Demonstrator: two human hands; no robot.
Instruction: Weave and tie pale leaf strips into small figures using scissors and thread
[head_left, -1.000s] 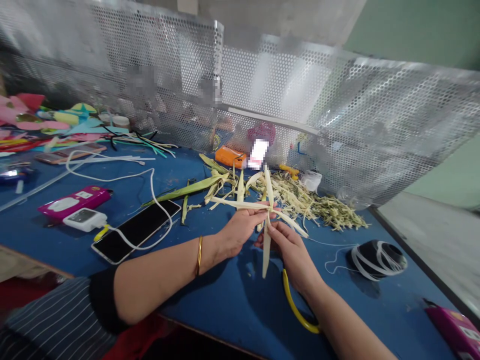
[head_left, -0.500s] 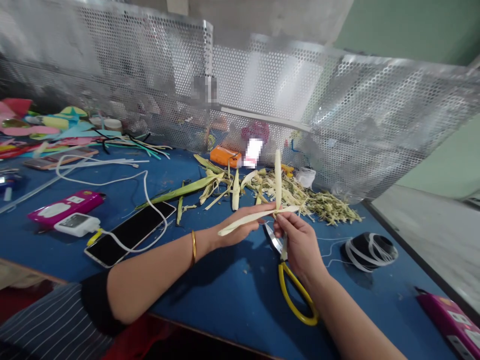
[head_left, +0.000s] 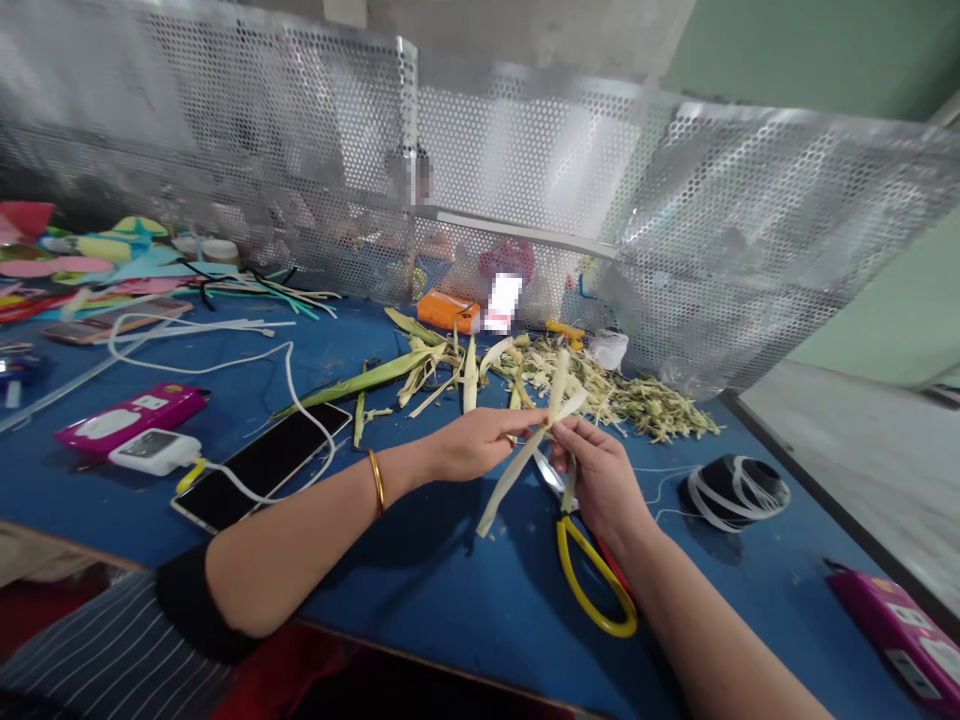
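Note:
Pale corn husk strips (head_left: 514, 480), crossed at a knot-like centre, are held up between my two hands. My right hand (head_left: 600, 470) pinches the crossing with thumb and forefinger, one strip end hanging below its palm. From the other side my left hand (head_left: 472, 443) reaches in, its fingertips closed at the same crossing; part of its grip is hidden. One strip slants down to the lower left, others stick up and to the right. Under my right hand, scissors (head_left: 600, 605) with yellow-lined handles lie on the blue table (head_left: 450, 600), partly covered.
Shredded husk (head_left: 652, 405) and whole green husk leaves (head_left: 367, 380) lie behind my hands. A black spool (head_left: 735, 492) with white cord stands right. A phone (head_left: 259, 470), cable and magenta power bank (head_left: 135, 415) lie left. Perforated metal sheeting (head_left: 517, 150) borders the back.
The husk strips have been turned in my hands; the long strip that pointed left now slants down-left. My right hand shifted slightly up, uncovering the scissors. The view moved a little.

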